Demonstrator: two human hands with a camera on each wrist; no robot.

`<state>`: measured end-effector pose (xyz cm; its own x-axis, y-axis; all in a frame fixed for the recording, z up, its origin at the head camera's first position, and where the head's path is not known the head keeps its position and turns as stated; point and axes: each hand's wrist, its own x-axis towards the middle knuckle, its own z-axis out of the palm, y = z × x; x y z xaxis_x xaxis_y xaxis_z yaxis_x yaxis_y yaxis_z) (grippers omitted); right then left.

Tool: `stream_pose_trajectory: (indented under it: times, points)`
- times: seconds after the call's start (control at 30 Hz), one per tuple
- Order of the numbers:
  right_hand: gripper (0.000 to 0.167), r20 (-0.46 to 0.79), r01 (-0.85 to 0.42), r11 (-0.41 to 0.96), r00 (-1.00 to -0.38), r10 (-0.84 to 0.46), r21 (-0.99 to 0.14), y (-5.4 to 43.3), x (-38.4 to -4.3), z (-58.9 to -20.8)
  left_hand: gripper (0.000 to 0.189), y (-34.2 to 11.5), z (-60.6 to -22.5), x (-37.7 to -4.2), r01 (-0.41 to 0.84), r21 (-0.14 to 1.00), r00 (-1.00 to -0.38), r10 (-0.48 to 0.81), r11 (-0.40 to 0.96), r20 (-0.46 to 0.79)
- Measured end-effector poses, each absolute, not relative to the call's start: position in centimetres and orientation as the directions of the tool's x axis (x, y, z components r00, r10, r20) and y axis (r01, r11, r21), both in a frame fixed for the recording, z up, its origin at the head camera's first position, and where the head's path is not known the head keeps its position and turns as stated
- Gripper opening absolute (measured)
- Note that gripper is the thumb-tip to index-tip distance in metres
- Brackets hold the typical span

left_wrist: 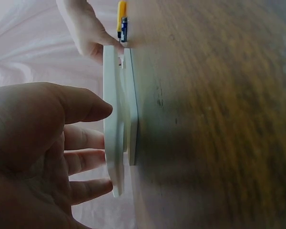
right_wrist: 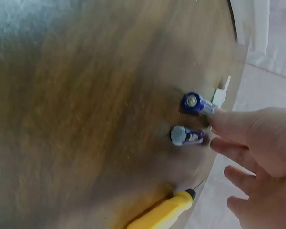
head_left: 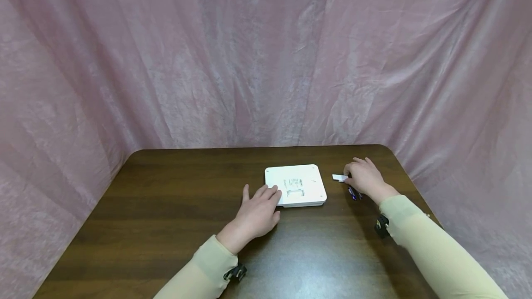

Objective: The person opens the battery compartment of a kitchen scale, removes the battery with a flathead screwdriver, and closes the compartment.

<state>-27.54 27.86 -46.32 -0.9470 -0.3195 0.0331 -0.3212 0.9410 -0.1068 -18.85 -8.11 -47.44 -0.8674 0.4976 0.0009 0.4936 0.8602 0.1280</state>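
Note:
A white flat device (head_left: 305, 176), like a kitchen scale, lies underside up on the table, its label and an uncovered battery compartment showing. My left hand (head_left: 256, 213) rests on its left side; in the left wrist view the fairly straight fingers and thumb touch the upward face of the device (left_wrist: 115, 157). To the right, my right hand (head_left: 365, 179) pinches the end of a small white battery cover (head_left: 339, 177) between thumb and forefinger, the forefinger hidden behind the thumb in the right wrist view. Two blue batteries (right_wrist: 193, 102) lie close beneath that hand.
A yellow-handled screwdriver (right_wrist: 164, 212) lies beside the batteries, hidden by the right hand in the head view. The brown wooden table (head_left: 183, 206) ends at a pink curtain (head_left: 257, 59) behind it.

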Motion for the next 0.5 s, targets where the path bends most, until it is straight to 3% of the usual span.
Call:
stream_pose_trajectory:
  times: [0.5]
  points:
    - [0.015,-0.002,-0.346,0.925,-0.936,-0.351,-0.158,28.7,-28.8,-46.3,0.058,-8.2,-47.6,-18.9,0.496,0.137,-0.866,0.499,0.857,0.012]
